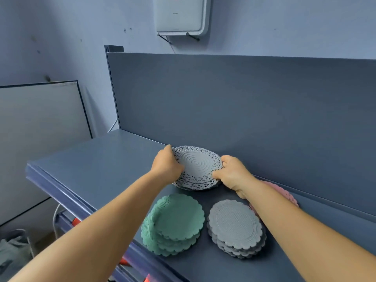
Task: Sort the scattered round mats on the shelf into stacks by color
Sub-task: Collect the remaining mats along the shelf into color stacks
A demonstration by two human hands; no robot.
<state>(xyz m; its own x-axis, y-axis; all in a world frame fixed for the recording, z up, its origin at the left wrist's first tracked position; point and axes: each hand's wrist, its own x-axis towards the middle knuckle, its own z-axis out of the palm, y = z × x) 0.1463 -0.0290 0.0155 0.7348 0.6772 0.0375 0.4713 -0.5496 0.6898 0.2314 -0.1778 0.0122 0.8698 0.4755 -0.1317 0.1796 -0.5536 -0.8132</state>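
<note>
Together, both hands' fingers (216,175) around lace-edged grey stack (197,166)

Four stacks of round mats sit on one shelf (97,159): one lacy grey stack (196,168), one green stack (173,222), one plain grey stack (237,226) and one pink stack (284,195), mostly hidden by an arm. Mats per stack cannot be counted. Two hands, left hand (167,164) and right hand (234,174), are in view.

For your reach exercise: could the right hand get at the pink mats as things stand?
Probably yes, once freed. The right hand grips the lacy grey stack, and the pink mats lie uncovered beside that forearm, against the shelf's back panel.
</note>
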